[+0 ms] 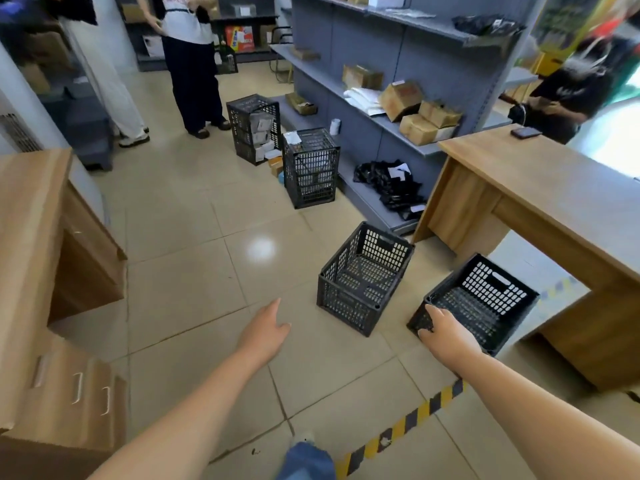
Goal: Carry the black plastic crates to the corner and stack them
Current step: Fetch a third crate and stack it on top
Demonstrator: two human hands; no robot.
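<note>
- Your right hand [446, 336] grips the near rim of a tilted black crate [485, 303].
- Left hand [266, 329] spread, holding nothing; second empty crate [363, 278] just ahead of it on the floor [194, 237].
- Nothing stacked by you yet; both crates left to carry.

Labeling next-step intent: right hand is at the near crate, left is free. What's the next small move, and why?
Probably bring the left hand across to the opposite rim of the tilted crate. The right hand has its fingers curled over that crate's near corner only, and the left hand hangs open over bare floor tiles. A two-handed hold would let the crate be lifted level.
</note>
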